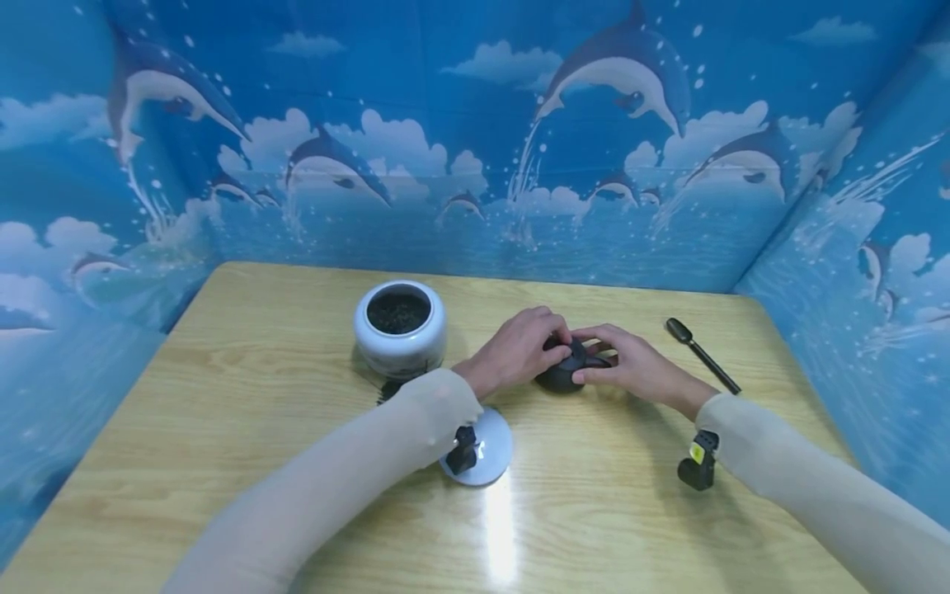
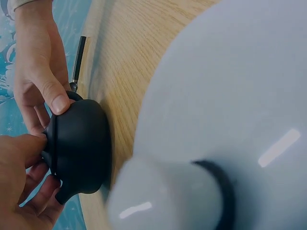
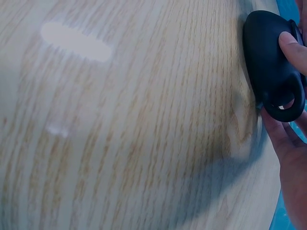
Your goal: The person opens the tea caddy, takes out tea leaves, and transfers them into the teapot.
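Note:
A small black teapot [image 1: 560,379] stands on the wooden table, its spout to the left and its looped handle [image 3: 290,115] to the right. From the left, my left hand [image 1: 523,351] reaches over the top and pinches the teapot lid [image 2: 47,143] at its knob; the knob itself is mostly covered by fingertips. My right hand [image 1: 627,363] holds the teapot on the handle side, the thumb [image 2: 59,103] against the body and the other fingers behind it. The lid looks seated on the pot.
Left of the teapot stands a white jar [image 1: 401,351] with dark, leaf-like contents. A white knobbed jar lid [image 1: 493,454] lies under my left forearm, beside a partly hidden dark bristly item [image 1: 388,389]. A black scoop [image 1: 701,353] lies at the right. Dolphin-print walls [image 1: 416,223] surround the table.

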`<state>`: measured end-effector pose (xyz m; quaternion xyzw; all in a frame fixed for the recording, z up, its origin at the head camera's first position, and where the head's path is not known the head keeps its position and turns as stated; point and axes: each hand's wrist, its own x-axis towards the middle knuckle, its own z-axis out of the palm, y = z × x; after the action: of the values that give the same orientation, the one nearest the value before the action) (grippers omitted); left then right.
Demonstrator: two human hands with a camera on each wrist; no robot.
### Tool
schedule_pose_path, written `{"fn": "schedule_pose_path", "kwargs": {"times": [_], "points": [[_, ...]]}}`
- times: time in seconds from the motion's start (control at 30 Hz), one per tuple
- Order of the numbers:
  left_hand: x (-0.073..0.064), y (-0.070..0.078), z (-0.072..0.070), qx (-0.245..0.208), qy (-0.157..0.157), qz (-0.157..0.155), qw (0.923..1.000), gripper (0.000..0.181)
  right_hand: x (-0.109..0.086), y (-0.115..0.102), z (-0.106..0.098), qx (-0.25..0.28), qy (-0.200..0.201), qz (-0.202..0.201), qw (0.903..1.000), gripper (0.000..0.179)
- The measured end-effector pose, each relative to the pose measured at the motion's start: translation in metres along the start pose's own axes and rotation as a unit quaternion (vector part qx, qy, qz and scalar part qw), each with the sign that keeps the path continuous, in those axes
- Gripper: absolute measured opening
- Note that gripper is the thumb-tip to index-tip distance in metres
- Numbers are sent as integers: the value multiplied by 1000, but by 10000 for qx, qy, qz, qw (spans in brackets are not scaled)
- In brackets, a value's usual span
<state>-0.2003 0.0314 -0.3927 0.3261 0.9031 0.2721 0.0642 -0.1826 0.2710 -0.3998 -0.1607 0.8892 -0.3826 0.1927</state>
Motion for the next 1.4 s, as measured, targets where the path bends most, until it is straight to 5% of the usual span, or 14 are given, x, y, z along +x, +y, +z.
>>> {"fn": "schedule_pose_path", "kwargs": {"times": [0.33, 0.6, 0.9, 1.17, 1.4], "points": [[-11, -1, -29, -165, -34, 0, 9999, 27, 2, -3, -2, -1, 28, -135, 9999, 75], [-30, -4, -76, 105, -8, -33, 9999, 33, 5, -18, -12, -19, 300, -441, 9986, 66], [-60, -30, -126, 134, 295, -430, 9985, 39, 11, -44, -10, -80, 438, -697, 9966, 63], [-88, -57, -150, 198, 551, -620, 9964, 41, 24, -72, 7, 124, 247, -955, 9951, 65], [-116, -69, -157, 137, 588, -921, 9939, 39, 50, -94, 28, 369, 38, -1151, 9927, 75]]}}
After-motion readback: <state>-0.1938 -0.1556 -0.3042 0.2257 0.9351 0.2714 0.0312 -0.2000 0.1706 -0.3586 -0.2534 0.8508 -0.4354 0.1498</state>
